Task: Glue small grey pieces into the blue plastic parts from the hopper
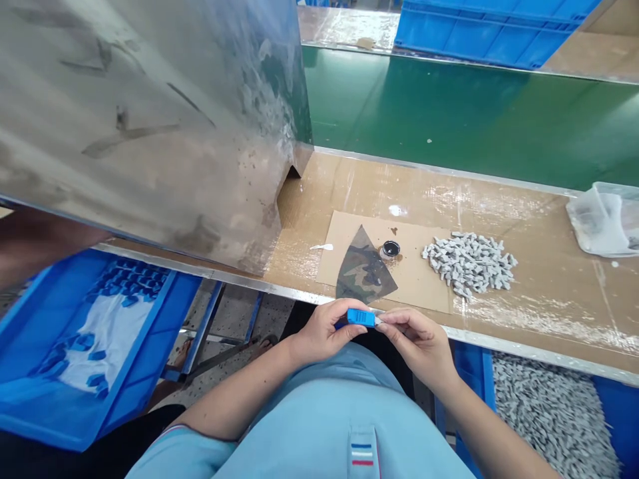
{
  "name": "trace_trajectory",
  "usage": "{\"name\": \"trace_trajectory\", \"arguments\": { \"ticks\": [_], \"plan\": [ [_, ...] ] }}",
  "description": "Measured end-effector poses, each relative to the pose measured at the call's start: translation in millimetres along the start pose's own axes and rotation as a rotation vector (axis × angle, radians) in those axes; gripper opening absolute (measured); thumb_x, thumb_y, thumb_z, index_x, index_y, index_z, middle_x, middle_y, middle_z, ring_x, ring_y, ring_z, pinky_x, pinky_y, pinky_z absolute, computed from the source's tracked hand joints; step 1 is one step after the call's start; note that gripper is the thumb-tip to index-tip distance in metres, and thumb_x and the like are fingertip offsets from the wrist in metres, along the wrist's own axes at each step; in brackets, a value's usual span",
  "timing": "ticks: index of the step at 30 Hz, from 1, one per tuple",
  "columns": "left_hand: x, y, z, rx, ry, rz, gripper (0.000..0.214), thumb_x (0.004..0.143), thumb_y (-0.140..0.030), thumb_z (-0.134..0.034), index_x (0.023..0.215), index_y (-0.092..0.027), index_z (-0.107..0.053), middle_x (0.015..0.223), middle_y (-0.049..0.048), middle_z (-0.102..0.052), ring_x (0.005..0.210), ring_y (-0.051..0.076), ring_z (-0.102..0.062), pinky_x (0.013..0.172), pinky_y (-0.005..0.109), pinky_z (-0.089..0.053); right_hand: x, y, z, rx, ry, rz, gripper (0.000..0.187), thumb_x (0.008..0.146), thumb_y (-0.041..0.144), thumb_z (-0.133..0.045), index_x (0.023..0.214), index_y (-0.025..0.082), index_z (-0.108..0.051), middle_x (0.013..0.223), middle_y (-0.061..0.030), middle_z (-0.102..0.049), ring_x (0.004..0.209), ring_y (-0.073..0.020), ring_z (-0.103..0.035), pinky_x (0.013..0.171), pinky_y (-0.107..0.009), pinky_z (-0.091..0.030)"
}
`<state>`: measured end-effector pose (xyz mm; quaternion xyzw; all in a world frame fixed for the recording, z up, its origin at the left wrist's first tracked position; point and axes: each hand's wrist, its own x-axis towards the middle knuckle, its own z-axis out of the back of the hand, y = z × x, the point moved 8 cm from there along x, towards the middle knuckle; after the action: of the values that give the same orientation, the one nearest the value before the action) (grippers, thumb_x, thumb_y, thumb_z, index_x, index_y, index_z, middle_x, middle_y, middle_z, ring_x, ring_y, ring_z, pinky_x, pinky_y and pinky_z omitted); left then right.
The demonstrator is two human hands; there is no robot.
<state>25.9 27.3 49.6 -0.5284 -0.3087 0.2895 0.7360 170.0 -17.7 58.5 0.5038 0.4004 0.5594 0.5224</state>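
Clear film covers the tan workbench (529, 273), which runs below a green conveyor belt (449, 113). Reference landmark: the cardboard sheet (424, 256). On this sheet lie a camouflage fabric swatch (363, 269) and an open pot of black liquid (391, 249). A loose pile of grey moulded pieces (469, 264) sits across its right edge. Below and left of the sheet, a blue crate (164, 299) holds blue pieces (130, 286) on a white liner. Below and right of it, a blue bin (474, 379) holds a deep layer of similar grey pieces (549, 419).

Just in front of the sheet, the left hand (322, 326) grasps a blue plastic piece (361, 317). The right hand (412, 342) pinches a small grey tip (378, 321) at its end. Whether the two parts are joined cannot be determined. Status: pieces occupy the pile, crate and bin.
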Motion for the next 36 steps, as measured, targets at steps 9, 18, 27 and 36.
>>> {"name": "trace_trajectory", "arguments": {
  "ticks": [9, 18, 27, 36],
  "plan": [
    [-1, 1, -2.4, 0.035, 0.018, 0.035, 0.020, 0.088, -0.030, -0.057, 0.099, -0.015, -0.064, 0.091, 0.0083, -0.071, 0.078, 0.017, -0.066, 0.074, 0.026, -0.053, 0, -5, -1, 0.033, 0.015, 0.025, 0.005, 0.082, 0.019, -0.071, 0.083, 0.024, -0.071, 0.078, -0.0031, -0.072, 0.070, -0.0154, -0.070, 0.062, -0.023, -0.060],
    [13, 4, -6.0, -0.010, -0.020, 0.120, 0.023, 0.085, -0.034, -0.061, 0.100, -0.016, -0.062, 0.087, 0.0049, -0.070, 0.076, 0.016, -0.064, 0.069, 0.024, -0.051, 12, -15, 3, 0.082, 0.089, -0.164, 0.021, 0.083, 0.035, -0.069, 0.098, 0.022, -0.063, 0.085, -0.0041, -0.070, 0.073, -0.0148, -0.069, 0.067, -0.024, -0.059],
    [27, 14, -13.1, -0.054, 0.015, 0.184, 0.045, 0.072, -0.040, -0.076, 0.106, -0.021, -0.053, 0.094, 0.0041, -0.074, 0.075, 0.017, -0.065, 0.069, 0.027, -0.052, 28, -29, 44, -0.001, 0.213, -0.411, 0.034, 0.072, 0.047, -0.076, 0.089, 0.017, -0.072, 0.072, -0.0030, -0.070, 0.061, -0.0137, -0.064, 0.058, -0.024, -0.053],
    [34, 54, 38.3, 0.046, -0.362, 0.180, 0.017, 0.086, -0.035, -0.053, 0.091, -0.019, -0.059, 0.074, 0.0038, -0.069, 0.068, 0.018, -0.069, 0.064, 0.027, -0.054, 198, -42, 188, -0.140, -0.316, -0.506, 0.026, 0.076, 0.030, -0.078, 0.064, 0.013, -0.063, 0.057, 0.0006, -0.062, 0.051, -0.0102, -0.059, 0.056, -0.024, -0.053]
  ]
}}
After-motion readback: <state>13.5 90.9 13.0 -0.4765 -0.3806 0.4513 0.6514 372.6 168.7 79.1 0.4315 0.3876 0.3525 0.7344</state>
